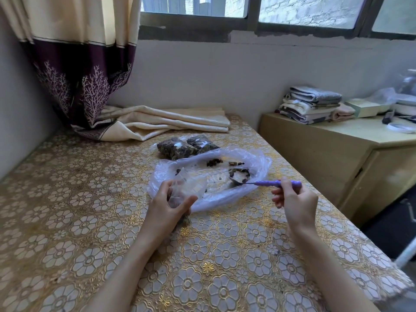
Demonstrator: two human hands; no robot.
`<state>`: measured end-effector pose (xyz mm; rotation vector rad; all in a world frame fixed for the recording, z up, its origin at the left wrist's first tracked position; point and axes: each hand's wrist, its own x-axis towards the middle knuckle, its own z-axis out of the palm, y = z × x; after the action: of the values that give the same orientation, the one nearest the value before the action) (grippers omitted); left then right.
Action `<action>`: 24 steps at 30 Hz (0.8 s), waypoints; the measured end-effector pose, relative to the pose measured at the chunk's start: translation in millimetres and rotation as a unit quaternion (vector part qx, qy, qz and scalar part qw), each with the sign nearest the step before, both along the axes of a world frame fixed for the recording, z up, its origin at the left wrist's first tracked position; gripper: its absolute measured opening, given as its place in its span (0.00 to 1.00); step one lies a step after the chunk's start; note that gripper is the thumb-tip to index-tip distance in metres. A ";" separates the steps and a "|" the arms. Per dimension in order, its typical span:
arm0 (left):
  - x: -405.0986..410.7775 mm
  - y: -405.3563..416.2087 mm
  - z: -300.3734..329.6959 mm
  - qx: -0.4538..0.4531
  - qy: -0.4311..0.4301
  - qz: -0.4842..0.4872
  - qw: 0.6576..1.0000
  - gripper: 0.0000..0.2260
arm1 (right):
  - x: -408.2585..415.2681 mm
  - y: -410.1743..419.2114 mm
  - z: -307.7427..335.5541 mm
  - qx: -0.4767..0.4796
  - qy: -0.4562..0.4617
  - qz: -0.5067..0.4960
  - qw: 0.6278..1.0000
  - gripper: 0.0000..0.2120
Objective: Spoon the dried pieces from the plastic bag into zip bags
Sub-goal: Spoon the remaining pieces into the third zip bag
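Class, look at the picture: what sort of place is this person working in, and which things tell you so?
Probably a room in a home: a curtain hangs by the window, folded towels sit on a cabinet, and a flowered tablecloth covers the table.

Daylight came through the window (252,7) along the top of the frame onto a grey wall (202,77), a cream and maroon curtain (74,52) hung at upper left, and a pale wooden cabinet (337,149) with folded towels (310,104) stood at right.
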<state>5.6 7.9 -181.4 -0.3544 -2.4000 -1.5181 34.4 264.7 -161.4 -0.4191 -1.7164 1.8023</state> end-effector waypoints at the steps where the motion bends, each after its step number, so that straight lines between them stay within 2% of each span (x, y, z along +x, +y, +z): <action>1: 0.0 0.0 -0.3 -0.006 0.001 0.003 1.000 0.18 | -0.7 1.1 0.0 0.017 0.002 -0.016 1.000 0.11; 5: 0.1 1.9 0.0 -0.024 0.010 0.009 1.000 0.20 | -3.0 0.3 3.2 0.145 0.013 -0.068 0.987 0.11; 10: -0.2 2.5 0.1 -0.030 0.012 0.011 0.999 0.24 | -9.3 -8.8 5.8 0.315 0.058 -0.094 0.943 0.10; 14: -0.4 3.0 0.1 -0.029 0.014 0.013 0.999 0.23 | -17.7 -14.9 1.4 0.395 0.057 -0.093 0.912 0.07; 18: -1.2 2.1 -1.1 -0.034 0.011 0.012 0.999 0.23 | -23.4 -17.6 -4.1 0.385 0.041 -0.074 0.919 0.06; 22: -1.8 2.0 -2.0 -0.037 0.009 0.013 0.999 0.25 | -25.6 -14.5 -7.9 0.229 -0.004 -0.044 0.972 0.08; 24: -1.8 2.0 -2.2 -0.039 0.006 0.014 0.999 0.25 | -25.5 -10.4 -9.9 0.171 -0.021 -0.044 0.984 0.10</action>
<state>3.8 9.9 -183.6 -0.3440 -2.4491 -1.4111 8.9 254.3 -171.3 -0.3806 -1.9586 1.4086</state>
